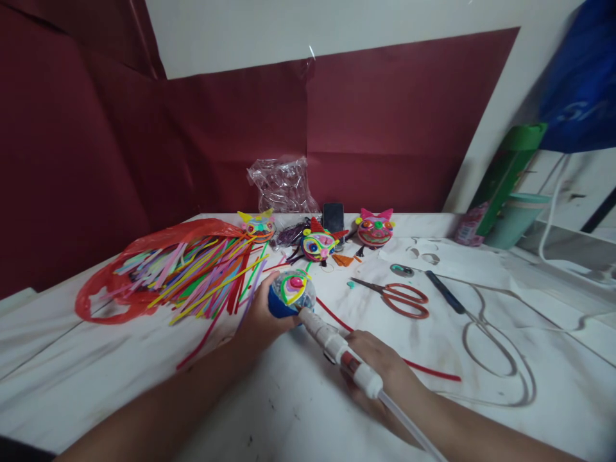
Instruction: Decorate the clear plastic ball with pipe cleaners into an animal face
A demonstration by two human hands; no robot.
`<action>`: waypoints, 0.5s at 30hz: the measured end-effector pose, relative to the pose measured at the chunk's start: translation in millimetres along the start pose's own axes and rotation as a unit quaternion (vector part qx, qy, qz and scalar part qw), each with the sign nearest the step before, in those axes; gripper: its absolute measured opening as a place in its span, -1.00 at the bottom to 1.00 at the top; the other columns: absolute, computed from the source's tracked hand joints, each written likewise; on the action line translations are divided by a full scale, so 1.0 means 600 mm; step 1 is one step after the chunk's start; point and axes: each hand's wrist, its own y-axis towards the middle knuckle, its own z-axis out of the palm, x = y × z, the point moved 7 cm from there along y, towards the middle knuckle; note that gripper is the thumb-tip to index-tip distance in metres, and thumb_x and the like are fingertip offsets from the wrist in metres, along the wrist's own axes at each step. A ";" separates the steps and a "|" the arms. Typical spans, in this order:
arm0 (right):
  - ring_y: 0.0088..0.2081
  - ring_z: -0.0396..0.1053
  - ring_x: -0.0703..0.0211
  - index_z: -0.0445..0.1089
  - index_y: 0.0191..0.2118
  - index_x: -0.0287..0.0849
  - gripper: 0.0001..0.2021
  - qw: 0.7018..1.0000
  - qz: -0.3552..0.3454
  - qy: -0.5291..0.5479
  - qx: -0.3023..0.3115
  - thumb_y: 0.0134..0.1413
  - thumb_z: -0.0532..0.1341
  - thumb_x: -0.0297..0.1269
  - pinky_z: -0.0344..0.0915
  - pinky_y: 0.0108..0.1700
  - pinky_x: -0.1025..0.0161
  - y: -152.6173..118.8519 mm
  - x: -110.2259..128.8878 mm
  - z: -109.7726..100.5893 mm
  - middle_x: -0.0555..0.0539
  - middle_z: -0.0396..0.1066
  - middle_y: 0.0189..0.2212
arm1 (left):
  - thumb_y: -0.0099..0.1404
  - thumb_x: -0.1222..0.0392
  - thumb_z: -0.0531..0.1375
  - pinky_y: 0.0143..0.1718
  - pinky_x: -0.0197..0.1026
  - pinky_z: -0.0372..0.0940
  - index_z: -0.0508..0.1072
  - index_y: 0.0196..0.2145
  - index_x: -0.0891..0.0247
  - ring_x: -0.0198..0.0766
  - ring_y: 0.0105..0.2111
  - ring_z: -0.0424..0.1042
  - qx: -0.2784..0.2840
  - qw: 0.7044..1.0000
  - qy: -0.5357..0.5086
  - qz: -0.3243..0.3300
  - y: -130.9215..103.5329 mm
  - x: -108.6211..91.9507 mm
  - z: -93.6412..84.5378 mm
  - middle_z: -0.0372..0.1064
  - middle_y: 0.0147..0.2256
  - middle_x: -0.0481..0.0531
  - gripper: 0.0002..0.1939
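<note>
My left hand (262, 312) is wrapped round a small ball-shaped craft piece (285, 296), blue below and clear or grey above, with yellow, green and white strips curved around a pink bead. In my right hand (380, 366) is a white hot glue gun (332, 340), a clear glue stick (409, 423) trailing from its rear end. The nozzle meets the lower right side of the ball, or stops very close to it; I cannot tell which. A red pipe cleaner (433, 371) runs along the table beneath my right hand.
Orange-handled scissors (404, 300) and a dark-handled tool (445, 292) with a looped cord lie to the right. A red plastic bag (96, 301) of pipe cleaners (192, 276) spreads leftward. Finished-looking lion heads (375, 230) and a phone (333, 218) stand behind.
</note>
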 end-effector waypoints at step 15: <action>-0.45 0.28 0.19 0.19 -0.40 -0.13 -0.91 0.999 0.000 -0.028 -0.028 -0.02 0.09 -0.48 0.25 -0.41 0.27 -0.003 -0.003 -0.005 -0.04 0.30 -0.51 | -0.18 0.14 0.41 0.05 0.05 0.19 0.17 0.13 0.22 0.10 0.05 0.27 -0.002 0.999 -0.037 -0.027 -0.001 -0.007 -0.002 0.24 0.08 0.22 -0.09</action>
